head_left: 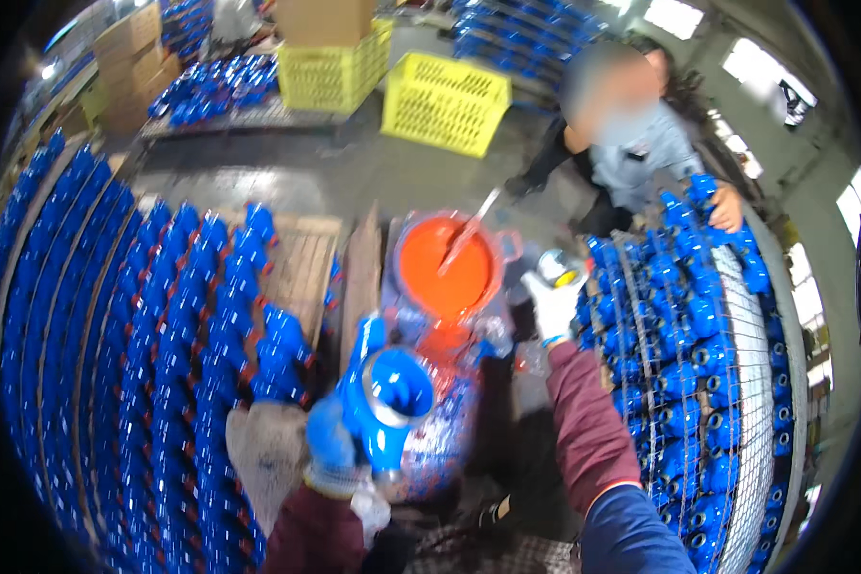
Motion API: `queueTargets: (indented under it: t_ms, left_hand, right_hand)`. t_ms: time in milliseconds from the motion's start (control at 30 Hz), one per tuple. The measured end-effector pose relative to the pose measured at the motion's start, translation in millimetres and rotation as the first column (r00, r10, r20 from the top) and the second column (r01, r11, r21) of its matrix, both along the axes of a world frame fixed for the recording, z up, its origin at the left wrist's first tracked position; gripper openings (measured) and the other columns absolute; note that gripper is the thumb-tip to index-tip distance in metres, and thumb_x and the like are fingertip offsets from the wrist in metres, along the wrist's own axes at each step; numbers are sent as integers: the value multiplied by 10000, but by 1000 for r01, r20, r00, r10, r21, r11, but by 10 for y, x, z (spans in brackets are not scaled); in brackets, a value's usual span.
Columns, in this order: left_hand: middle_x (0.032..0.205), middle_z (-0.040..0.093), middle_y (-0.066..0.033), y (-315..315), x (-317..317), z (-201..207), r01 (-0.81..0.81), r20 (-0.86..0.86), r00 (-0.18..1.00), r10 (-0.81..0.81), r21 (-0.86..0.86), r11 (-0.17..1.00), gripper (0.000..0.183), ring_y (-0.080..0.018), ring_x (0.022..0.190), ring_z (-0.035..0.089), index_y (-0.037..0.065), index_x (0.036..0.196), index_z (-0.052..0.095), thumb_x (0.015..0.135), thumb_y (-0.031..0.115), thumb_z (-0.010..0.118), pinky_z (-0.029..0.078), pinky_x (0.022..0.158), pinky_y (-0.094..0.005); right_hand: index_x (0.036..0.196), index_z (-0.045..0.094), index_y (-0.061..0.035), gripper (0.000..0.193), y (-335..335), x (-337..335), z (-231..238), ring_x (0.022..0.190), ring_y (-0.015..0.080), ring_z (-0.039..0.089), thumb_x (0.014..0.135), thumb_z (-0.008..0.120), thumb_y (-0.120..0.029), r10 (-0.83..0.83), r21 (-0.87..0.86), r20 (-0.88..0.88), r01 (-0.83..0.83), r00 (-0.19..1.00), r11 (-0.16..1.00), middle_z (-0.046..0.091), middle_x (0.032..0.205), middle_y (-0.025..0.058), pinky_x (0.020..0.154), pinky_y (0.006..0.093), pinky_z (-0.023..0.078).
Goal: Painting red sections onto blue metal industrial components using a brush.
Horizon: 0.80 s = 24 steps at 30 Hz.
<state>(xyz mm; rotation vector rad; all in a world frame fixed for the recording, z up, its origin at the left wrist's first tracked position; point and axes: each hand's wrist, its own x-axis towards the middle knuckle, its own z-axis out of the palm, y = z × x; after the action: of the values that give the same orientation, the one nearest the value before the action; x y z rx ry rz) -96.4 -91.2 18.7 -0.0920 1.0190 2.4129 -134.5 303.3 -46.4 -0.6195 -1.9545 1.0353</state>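
Note:
My left hand (pixel 331 435), in a blue glove, grips a blue-painted cast valve body (pixel 359 407) with a wide round opening turned up. It hangs over the near end of a paint-smeared bench (pixel 440 421). My right hand (pixel 553 311), in a white glove, is raised right of the paint bucket with its fingers closed around a small round can-like thing (pixel 559 270), whitish with a yellow patch; its exact kind is unclear. The bucket (pixel 413 292) holds orange-red paint, and a paint-covered stick (pixel 469 230) leans in it. Red paint has spilled down its near side.
Rows of blue valve bodies (pixel 191 297) stand on wooden pallets at left. More valve bodies (pixel 679 330) fill a wire-mesh rack (pixel 746 364) at right, where another person (pixel 641 153) touches one. Yellow crates (pixel 447 103) stand behind. A board (pixel 361 277) lies beside the bucket.

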Motion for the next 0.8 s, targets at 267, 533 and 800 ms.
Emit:
queueTargets:
  t_ms: [267, 533, 800]
  left_hand:
    - [1226, 574, -291, 308, -250, -235, 297, 171, 808, -563, 707, 641, 897, -425, 986, 651, -54, 1399, 357, 870, 660, 479, 590, 758, -481]
    - [1227, 593, -217, 347, -462, -1361, 619, -1, 689, -725, 523, 587, 698, -336, 934, 650, 19, 1356, 446, 892, 532, 539, 573, 622, -395]
    - [797, 666, -154, 458, -205, -693, 707, 71, 677, -733, 214, 674, 513, -244, 631, 647, 10, 1071, 641, 925, 467, 458, 494, 456, -340]
  right_hand:
    - [1266, 481, -22, 728, -494, 669, 577, 944, 252, 631, 663, 868, -151, 336, 266, 151, -365, 930, 892, 616, 1070, 140, 832, 349, 526]
    - [1095, 684, -266, 441, -1489, 1514, 1491, 663, 250, 582, 679, 745, -396, 532, 540, 632, -813, 563, 219, 609, 824, 66, 570, 365, 460]
    - [1224, 586, -290, 473, -1578, 1672, 1646, 584, 234, 542, 764, 683, -344, 304, 569, 742, -801, 598, 188, 514, 735, 82, 470, 360, 436]
